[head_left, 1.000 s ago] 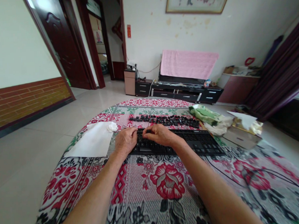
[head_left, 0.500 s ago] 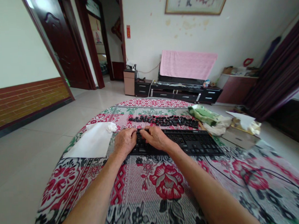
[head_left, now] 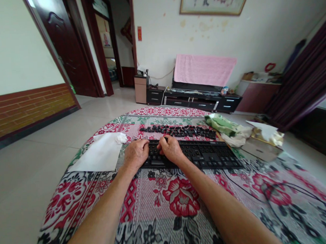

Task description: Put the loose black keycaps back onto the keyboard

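Note:
A black keyboard (head_left: 208, 154) lies across the flowered tablecloth (head_left: 180, 201). My left hand (head_left: 136, 154) rests on the keyboard's left end with its fingers curled over the edge. Close beside it, my right hand (head_left: 170, 149) sits on the keys with its fingers pinched together. A thin pale sliver sticks up from the fingertips, but I cannot make out what it is. Behind the keyboard lies a row of loose black keycaps (head_left: 185, 130).
A white cloth (head_left: 101, 156) lies to the left of the keyboard. Green and white wrapping (head_left: 224, 126) and a flat box (head_left: 259, 149) sit at the right. A black cable (head_left: 251, 192) runs over the cloth on the right. The table's edge curves close on the left.
My right hand has slid left along the keyboard toward my left hand and now pinches at the top rows. The left hand has stayed put.

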Motion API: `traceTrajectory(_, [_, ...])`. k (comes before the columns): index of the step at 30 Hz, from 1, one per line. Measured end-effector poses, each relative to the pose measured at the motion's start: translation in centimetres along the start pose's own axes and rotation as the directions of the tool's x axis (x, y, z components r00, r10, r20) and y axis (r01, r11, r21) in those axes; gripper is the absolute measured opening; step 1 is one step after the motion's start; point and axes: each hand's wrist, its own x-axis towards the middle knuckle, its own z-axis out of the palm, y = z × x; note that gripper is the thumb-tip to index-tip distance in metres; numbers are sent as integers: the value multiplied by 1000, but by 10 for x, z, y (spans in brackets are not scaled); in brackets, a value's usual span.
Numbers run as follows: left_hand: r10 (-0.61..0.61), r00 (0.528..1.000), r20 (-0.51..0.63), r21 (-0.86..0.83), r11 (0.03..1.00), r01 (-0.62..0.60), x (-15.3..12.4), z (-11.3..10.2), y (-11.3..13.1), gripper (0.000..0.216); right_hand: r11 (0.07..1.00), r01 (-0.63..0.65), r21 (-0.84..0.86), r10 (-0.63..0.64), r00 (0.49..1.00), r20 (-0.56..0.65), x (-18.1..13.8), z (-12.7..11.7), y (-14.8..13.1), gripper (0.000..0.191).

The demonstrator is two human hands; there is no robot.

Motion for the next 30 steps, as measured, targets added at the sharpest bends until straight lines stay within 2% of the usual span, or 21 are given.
traceTrajectory(5, [17, 1000, 7, -41, 999, -17, 0, -1, 1, 23, 996, -49, 73, 49, 999, -8, 2, -2, 2, 29])
traceTrajectory(9, [20, 999, 25, -43, 999, -19, 0, -1, 1, 24, 998, 26, 58, -30, 997, 64, 0, -6, -2, 24])
traceTrajectory(14, [25, 999, 32, -39, 999, -24, 0, 1, -1, 24, 978, 179, -107, -161, 974, 161, -4, -13, -11, 27])
traceTrajectory(20, [31, 999, 21, -33, 999, -30, -1, 2, -2, 24, 890, 346, -296, -266, 923, 278, -7, -14, -21, 23])
traceTrajectory(25, [33, 999, 20, -37, 999, -32, -1, 2, -1, 24, 833, 398, -385, -300, 909, 290, -10, -10, -25, 23])
traceTrajectory(30, [19, 999, 42, -14, 1000, -18, -1, 1, -1, 23, 726, 479, -493, -360, 876, 320, -10, -2, -28, 15])
